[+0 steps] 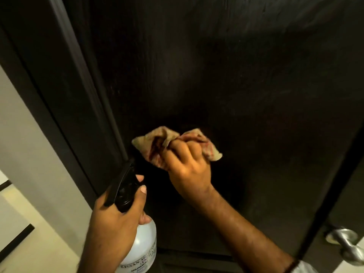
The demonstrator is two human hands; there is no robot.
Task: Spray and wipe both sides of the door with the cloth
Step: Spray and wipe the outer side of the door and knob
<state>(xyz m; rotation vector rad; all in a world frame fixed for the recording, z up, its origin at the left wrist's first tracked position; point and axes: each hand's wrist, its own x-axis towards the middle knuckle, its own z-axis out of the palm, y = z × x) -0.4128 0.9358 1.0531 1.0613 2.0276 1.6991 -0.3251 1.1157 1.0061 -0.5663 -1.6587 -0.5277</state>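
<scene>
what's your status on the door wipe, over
Right hand presses cloth on door. Left hand grips spray bottle. Nothing in the way.

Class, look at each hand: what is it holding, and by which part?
The left hand grips the spray bottle around its neck, below the black trigger head. The right hand clutches the cloth bunched at its middle, against the door.

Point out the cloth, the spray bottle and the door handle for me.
cloth [157, 143]: head view, bunched fold left of the knuckles.
spray bottle [144, 243]: head view, white body below the black trigger head.
door handle [343, 240]: head view, silver lever at lower right.
</scene>
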